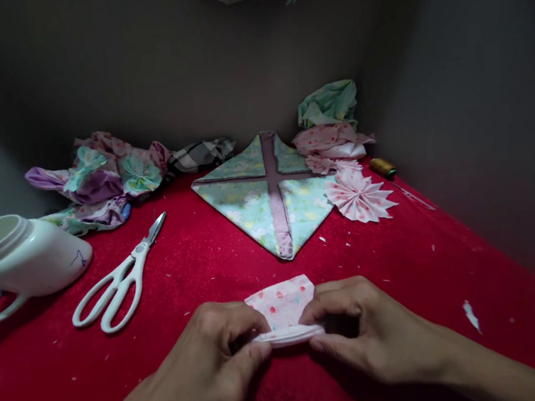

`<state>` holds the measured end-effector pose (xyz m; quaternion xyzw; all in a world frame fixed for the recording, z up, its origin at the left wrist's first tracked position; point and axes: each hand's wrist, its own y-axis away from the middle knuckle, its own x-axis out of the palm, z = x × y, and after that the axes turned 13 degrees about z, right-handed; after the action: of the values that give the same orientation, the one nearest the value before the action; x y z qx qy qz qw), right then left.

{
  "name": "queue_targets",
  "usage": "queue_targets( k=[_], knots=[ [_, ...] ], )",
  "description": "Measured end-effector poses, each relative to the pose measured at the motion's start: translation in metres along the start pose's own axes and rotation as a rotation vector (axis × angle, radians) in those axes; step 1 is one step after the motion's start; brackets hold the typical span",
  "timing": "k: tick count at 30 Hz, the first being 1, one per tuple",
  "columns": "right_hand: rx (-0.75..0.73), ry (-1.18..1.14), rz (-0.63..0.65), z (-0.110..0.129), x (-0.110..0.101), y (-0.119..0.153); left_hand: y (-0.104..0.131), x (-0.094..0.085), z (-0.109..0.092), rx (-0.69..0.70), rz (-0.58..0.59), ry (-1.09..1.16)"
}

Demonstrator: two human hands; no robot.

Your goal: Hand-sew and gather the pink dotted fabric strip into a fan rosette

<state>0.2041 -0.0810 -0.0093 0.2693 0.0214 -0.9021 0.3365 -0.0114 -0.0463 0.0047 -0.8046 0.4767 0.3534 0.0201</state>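
A small piece of white fabric with red dots (283, 303) lies between my hands, its near edge gathered in narrow folds. My left hand (217, 350) pinches the left end of the folded edge between thumb and fingers. At the right end, my right hand (361, 325) grips the same folds in a like pinch. The far part of the fabric stands up flat and unfolded beyond my fingertips. Past it, a green floral fabric square (244, 210) with a mauve cross of strips lies cornerwise on the red cloth.
White-handled scissors (132, 269) lie at left, beside a white jug (34, 252) on its side. Pleated pink fabric rosettes (360, 195), crumpled green cloth (328, 105) and a thread spool (383, 168) sit at right. Bunched fabric flowers (117, 167) rest against the back wall.
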Motion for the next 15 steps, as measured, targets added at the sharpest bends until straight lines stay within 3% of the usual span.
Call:
queue_targets(
  k=[5,15],
  knots=[
    [-0.005,0.010,-0.013,-0.0003,0.0027,-0.0006,-0.0018,0.0023,0.0025,0.004,0.001,0.078],
    [-0.111,0.120,-0.093,-0.0046,0.0085,-0.0031,0.0002,0.0053,0.0018,0.106,-0.017,-0.026]
  ],
)
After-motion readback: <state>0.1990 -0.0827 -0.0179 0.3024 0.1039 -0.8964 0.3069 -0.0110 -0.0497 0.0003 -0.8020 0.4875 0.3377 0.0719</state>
